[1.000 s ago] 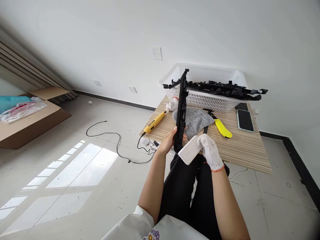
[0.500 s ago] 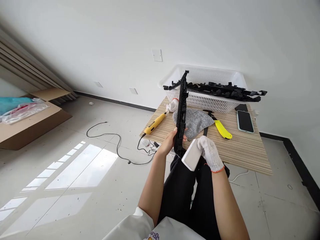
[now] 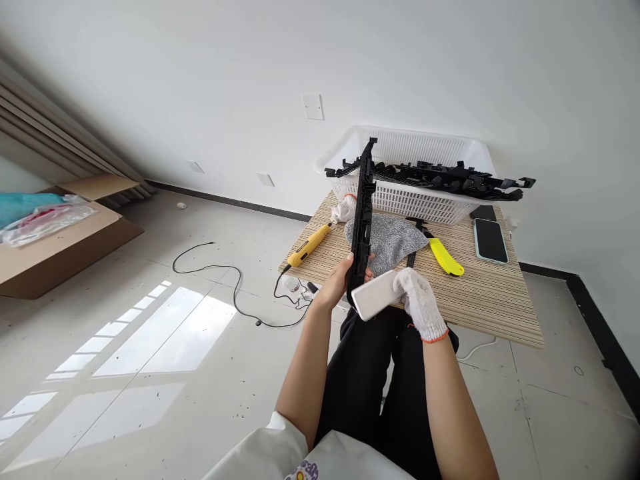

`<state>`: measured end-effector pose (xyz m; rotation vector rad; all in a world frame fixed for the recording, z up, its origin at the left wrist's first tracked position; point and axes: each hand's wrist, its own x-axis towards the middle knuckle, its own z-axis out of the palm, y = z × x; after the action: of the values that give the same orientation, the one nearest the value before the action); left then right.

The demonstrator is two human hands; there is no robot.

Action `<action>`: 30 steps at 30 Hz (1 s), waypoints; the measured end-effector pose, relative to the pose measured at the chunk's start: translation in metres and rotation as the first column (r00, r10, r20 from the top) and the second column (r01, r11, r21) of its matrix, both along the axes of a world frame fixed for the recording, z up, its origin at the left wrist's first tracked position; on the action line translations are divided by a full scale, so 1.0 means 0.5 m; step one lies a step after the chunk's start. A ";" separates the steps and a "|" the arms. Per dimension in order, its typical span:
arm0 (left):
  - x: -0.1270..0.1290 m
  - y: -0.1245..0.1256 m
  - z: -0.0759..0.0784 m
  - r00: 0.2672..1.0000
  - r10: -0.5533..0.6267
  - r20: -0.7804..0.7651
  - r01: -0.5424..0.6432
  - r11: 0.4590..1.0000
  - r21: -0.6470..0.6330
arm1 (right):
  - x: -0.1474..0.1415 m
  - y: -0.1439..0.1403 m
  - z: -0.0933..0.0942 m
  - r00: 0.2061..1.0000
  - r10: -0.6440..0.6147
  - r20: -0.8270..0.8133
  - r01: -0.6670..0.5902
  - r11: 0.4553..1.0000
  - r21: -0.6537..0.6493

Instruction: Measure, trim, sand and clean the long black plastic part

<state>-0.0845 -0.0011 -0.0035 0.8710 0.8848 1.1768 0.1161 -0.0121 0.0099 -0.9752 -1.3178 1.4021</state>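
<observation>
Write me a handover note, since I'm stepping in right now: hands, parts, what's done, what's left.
Left hand: bare, grip closed on the long black plastic trim strip, held upright over the striped wooden table.
Right hand: gloved, holding a white rectangular block against the strip's lower end.
More black strips lie across the white plastic basket.
Done: one strip in hand. Left: likely the basket's strips; count unclear.

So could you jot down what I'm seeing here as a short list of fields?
left hand: bare, grips black plastic strip, held upright
right hand: white glove, holds white block against the strip's lower end
table: striped wood
on table: white basket of black parts, grey cloth, yellow screwdriver, yellow knife, phone
</observation>
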 end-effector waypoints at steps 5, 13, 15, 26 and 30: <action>0.000 0.002 -0.001 1.000 0.012 -0.010 -0.012 1.000 -0.014 | -0.001 0.000 0.004 0.999 -0.043 -0.012 0.042 0.997 -0.062; 0.004 0.002 0.000 0.999 0.034 -0.015 -0.035 0.999 -0.020 | 0.006 0.003 0.000 0.997 -0.032 -0.064 0.026 0.996 -0.088; 0.003 0.003 -0.001 1.000 0.013 -0.023 -0.013 1.000 -0.026 | 0.009 0.006 0.001 0.997 0.022 -0.079 -0.030 0.994 -0.103; -0.001 0.002 0.000 1.000 -0.010 -0.020 0.010 1.000 -0.005 | 0.004 0.001 0.017 0.993 -0.114 -0.029 0.112 0.993 -0.048; -0.003 0.004 -0.007 0.999 -0.029 -0.042 0.030 1.000 0.011 | -0.010 0.007 0.031 0.986 -0.165 0.031 0.164 0.986 0.039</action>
<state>-0.0860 0.0007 -0.0070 0.9176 0.8969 1.1428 0.1110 -0.0085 0.0252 -1.0628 -1.2533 1.2367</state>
